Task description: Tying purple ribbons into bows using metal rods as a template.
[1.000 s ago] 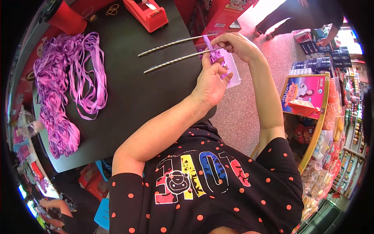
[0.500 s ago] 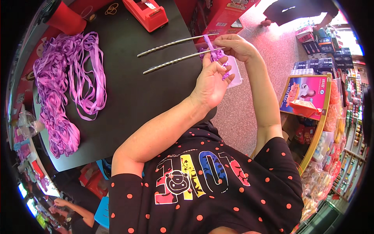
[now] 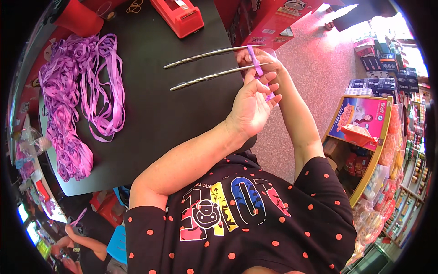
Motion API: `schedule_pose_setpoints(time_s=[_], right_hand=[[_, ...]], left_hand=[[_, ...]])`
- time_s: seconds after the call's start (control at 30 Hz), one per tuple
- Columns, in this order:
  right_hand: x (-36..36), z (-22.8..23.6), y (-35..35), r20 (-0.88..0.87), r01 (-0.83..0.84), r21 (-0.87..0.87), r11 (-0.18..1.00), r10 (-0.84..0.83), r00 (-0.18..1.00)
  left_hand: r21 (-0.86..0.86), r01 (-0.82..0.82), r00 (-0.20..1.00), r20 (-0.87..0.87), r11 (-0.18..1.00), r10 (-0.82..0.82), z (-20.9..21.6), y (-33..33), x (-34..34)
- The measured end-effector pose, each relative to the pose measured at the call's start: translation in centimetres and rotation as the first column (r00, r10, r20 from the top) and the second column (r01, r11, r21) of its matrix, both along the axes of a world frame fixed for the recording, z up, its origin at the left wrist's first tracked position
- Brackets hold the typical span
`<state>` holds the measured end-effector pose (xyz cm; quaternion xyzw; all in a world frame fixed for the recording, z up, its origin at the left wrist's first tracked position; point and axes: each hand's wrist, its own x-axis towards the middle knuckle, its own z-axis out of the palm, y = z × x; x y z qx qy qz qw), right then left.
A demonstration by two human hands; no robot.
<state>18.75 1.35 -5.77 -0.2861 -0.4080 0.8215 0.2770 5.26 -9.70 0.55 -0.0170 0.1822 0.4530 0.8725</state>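
Two twisted metal rods stick out over the dark table, roughly parallel, with a purple ribbon lying across both near their right ends. My left hand is palm up just below the lower rod. Its thumb and index finger are at that rod, the other fingers are loosely curled, and a bit of purple ribbon shows among them. Behind the rods, my right hand has its fingers bent close to the ribbon; the rods partly cover them. On the table's left lies a large tangled heap of purple ribbon, with looser loops beside it.
A red tape dispenser and a red cup stand at the table's far side, with rubber bands between them. Red boxes rise beyond the rods. Shelves of goods line the right. Another person's arm shows at lower left.
My right hand has moved left from beyond the rod ends to behind the rods. The ribbon across the rods and my left hand sit slightly farther right and lower in view.
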Motion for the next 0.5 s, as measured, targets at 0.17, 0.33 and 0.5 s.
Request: schedule_pose_setpoints(time_s=[0.17, 0.33, 0.5], right_hand=[[0.8, 1.7, -0.9, 0.173, 0.086, 0.006, 0.996, -0.085, 0.981], [3.9, 5.6, -0.6, 0.610, 0.280, 0.434, 0.856, -0.508, 0.608], [-1.8, 11.3, -4.4, 0.578, -0.019, 0.781, 0.624, -0.711, 0.400]], left_hand=[[-0.010, -0.001, 1.000, 0.015, 1.000, 0.001, -0.1, 0.1, 0.2], [0.012, -0.002, 1.000, 0.003, 1.000, 0.002, 0.1, -0.1, 0.4], [0.015, 0.009, 1.000, -0.019, 1.000, -0.009, 0.5, -0.1, 0.1]])
